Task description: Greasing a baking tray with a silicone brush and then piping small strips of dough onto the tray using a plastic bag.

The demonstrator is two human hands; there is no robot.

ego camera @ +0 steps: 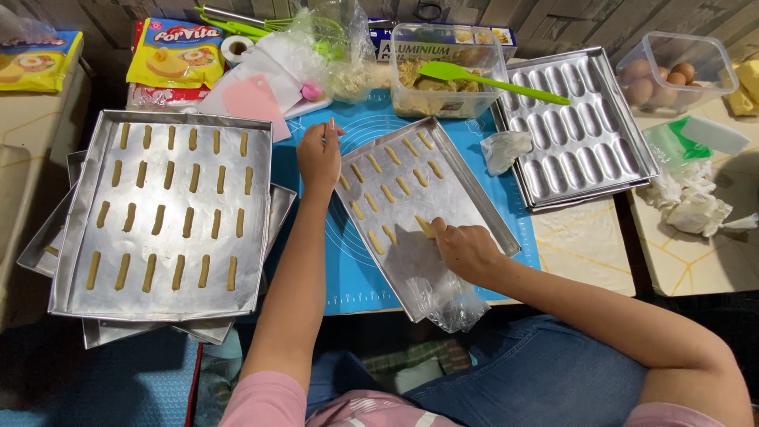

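Right hand [466, 249] pinching a short tan dough stick [424, 227] w/ clear plastic piping bag [443, 292] under palm, on the tilted rectangular metal baking tray [482, 213] at centre, atop blue silicone mat [356, 261]; left hand [319, 156] gripping tray's far-left corner, fingers curled shut on rim. Filled silver tray w/ rows of dough sticks [166, 205] at left. Yellow snack-style packets: one [175, 51] top left-centre, another [35, 59] far left edge; blue-white foil box [387, 47] behind clear plastic tub w/ green spatula [447, 71].
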